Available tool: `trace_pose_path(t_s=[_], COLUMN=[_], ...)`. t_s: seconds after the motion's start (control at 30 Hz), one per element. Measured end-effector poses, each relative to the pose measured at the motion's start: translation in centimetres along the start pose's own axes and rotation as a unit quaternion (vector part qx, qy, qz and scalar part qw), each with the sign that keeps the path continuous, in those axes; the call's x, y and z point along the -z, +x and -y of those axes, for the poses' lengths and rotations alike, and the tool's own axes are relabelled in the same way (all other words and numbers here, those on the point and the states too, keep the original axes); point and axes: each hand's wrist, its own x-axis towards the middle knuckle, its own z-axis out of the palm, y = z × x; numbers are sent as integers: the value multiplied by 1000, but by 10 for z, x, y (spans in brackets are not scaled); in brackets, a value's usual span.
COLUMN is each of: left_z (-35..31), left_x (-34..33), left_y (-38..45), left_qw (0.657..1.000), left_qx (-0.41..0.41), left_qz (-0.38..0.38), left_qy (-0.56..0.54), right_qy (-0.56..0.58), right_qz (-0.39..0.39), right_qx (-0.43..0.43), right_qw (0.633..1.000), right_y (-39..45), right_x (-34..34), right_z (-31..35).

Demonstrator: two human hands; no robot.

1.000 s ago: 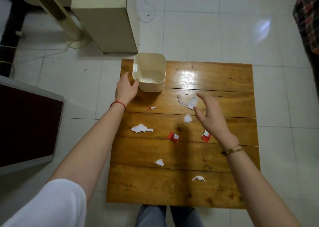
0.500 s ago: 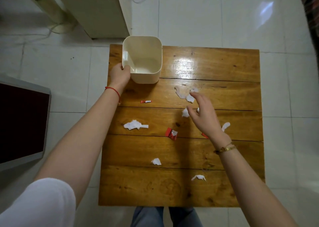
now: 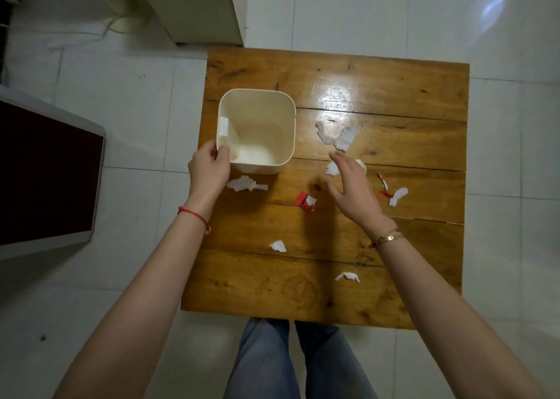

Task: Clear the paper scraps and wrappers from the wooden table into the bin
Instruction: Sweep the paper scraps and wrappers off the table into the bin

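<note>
A cream plastic bin (image 3: pixel 257 128) stands on the left part of the wooden table (image 3: pixel 394 86), and it looks empty. My left hand (image 3: pixel 209 171) grips its near-left corner. My right hand (image 3: pixel 353 186) hovers over the table's middle with fingers spread, above a small white scrap (image 3: pixel 332 168). White scraps lie beyond it (image 3: pixel 341 136), beside the bin (image 3: pixel 247 184), near the front (image 3: pixel 278 246) (image 3: pixel 347 276) and at the right (image 3: pixel 398 196). A red wrapper (image 3: pixel 306 201) lies left of my right hand, and small red pieces (image 3: pixel 383 183) lie to its right.
White tiled floor surrounds the table. A beige cabinet (image 3: pixel 194 7) stands beyond the table's far left corner. A dark panel with a grey frame (image 3: pixel 45 174) sits to the left. My legs in jeans (image 3: pixel 288 362) are at the table's front edge.
My left hand has pulled the bin nearer, from the far edge to beside the white scrap. The right hand stays spread over the scraps; some red pieces now lie to its right.
</note>
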Motion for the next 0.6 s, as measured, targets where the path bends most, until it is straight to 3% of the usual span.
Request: trace_pose_path(t_s=[0.23,0.6], left_z=[41,88], left_x=[16,15], left_y=[-103,-240], left_qw=[999,997], left_qx=[36,68], left_qz=[-25,-7], left_qy=[-9,-26], right_qy=[-17,-27], right_qz=[49,41], right_qx=[20,67], right_qw=[998,997], right_y=[-33,-72], right_x=[-24,-50], right_z=[-10,-24])
